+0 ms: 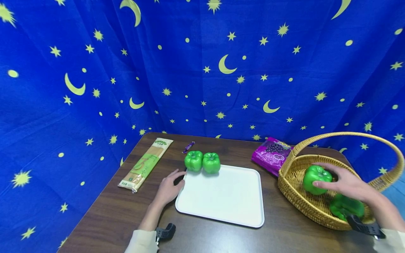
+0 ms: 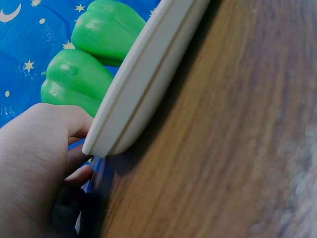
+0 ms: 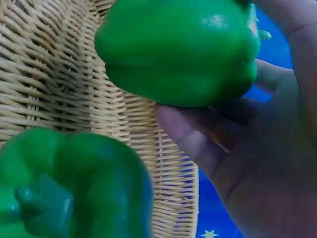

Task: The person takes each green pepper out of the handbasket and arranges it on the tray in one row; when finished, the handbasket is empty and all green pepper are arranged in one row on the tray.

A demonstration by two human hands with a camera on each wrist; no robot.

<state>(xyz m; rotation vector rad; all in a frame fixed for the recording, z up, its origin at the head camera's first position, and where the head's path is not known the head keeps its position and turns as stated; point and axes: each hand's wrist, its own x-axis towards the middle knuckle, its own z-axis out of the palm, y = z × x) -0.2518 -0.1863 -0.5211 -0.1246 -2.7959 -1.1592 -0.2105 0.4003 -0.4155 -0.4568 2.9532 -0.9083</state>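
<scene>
My right hand [image 1: 345, 181] grips a green bell pepper [image 1: 317, 180] inside the wicker basket [image 1: 292, 195], thumb on its near side. In the right wrist view, this pepper [image 3: 178, 49] appears above the woven basket wall [image 3: 163, 163]. A second green pepper [image 3: 74, 183] lies lower in the basket. My left hand [image 1: 169, 188] is at the left edge of the white tray [image 1: 221, 196], fingers loosely bent and fingertips right at the rim. Two more green peppers [image 1: 193, 161] [image 1: 211, 163] sit side by side at the tray's far left corner.
A purple bag with grape pictures [image 1: 272, 154] lies behind the basket's left side. At the left of the wooden table [image 1: 104, 214] is a pack of noodles [image 1: 147, 165]. One small purple wrapped piece [image 1: 188, 147] rests behind the peppers. The basket's tall handle [image 1: 341, 134] arches above the right arm.
</scene>
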